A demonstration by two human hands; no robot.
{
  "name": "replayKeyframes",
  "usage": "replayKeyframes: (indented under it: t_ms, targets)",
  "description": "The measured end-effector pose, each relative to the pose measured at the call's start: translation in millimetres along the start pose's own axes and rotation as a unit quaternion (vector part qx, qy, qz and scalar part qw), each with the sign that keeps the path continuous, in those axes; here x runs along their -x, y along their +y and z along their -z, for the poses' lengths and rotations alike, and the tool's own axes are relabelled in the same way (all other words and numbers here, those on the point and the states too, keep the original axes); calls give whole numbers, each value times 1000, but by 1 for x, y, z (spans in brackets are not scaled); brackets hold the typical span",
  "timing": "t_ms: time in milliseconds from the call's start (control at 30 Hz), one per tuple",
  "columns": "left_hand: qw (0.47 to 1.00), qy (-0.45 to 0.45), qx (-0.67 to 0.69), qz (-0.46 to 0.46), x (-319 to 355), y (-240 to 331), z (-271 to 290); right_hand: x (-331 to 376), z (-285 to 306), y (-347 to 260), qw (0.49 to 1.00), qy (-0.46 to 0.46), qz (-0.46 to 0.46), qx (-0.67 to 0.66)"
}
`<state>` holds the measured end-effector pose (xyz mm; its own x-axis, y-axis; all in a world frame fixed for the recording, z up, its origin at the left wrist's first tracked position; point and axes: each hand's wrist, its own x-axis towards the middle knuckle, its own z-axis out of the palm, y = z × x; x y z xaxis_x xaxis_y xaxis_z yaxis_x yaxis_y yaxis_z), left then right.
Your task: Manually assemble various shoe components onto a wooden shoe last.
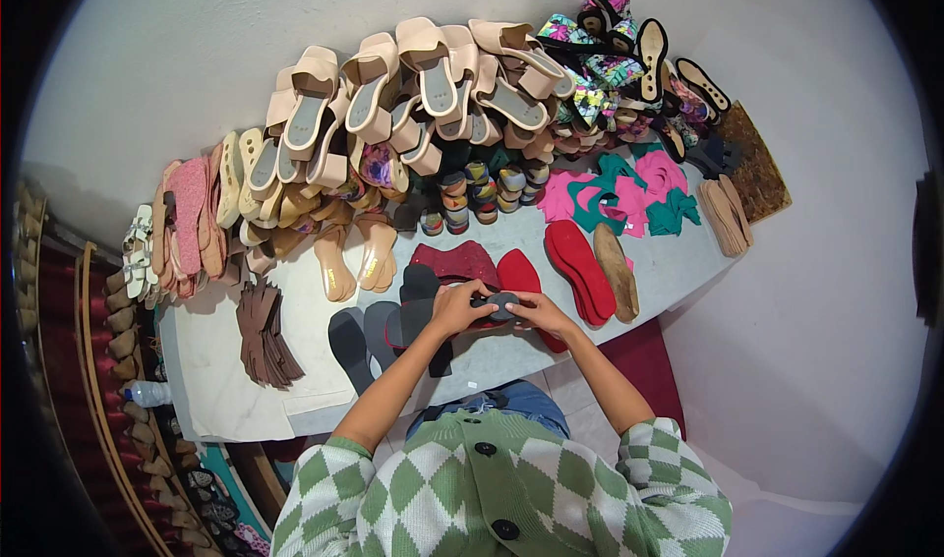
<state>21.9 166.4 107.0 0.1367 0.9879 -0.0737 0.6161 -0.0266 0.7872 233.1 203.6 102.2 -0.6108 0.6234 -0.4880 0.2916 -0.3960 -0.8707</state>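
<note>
Near the front edge of the table, my left hand (459,308) and my right hand (540,314) grip a dark grey shoe sole piece (503,305) from both sides, fingers closed on it. A red edge shows beneath it; how the parts join is hidden by my fingers. Dark grey soles (351,346) lie beside my left forearm. Just beyond my hands is a dark red, glittery piece of material (454,260). Right of it rests a red sole (517,272), partly behind my right hand. A stack of red soles (580,273) lies farther right, beside a brown sole (617,274).
Beige heeled sandals (429,73) are piled along the wall, with patterned sandals (610,70) at the back right. Pink and green cutouts (619,195) lie on the right of the table (228,393). Brown strips (264,336) are at left. A rack with shoe forms (123,346) stands left.
</note>
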Motion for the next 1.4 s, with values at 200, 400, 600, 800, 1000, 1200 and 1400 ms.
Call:
replayKeyframes:
  t_ms: [200,400,600,800,1000,1200,1400]
  targets:
    - [1000,-3,-15,13,-3,1,-1,-4,-6,-2,985,14,-72,-158]
    - [999,-12,-44,16,0,7,2,-10,-12,8,992,64,-53,-93]
    - [999,1,-34,-6,0,-2,1,6,-23,-10,992,117,26,-48]
    - [999,-2,-49,-13,2,2,4,0,-21,4,979,109,169,5]
    - [999,0,-29,-16,1,-3,1,1,-15,-2,983,76,164,-12]
    - [999,-6,-31,-16,3,-3,0,4,-17,-4,988,56,142,-34]
    - [997,-16,-77,-6,1,2,1,2,-17,3,952,127,231,155]
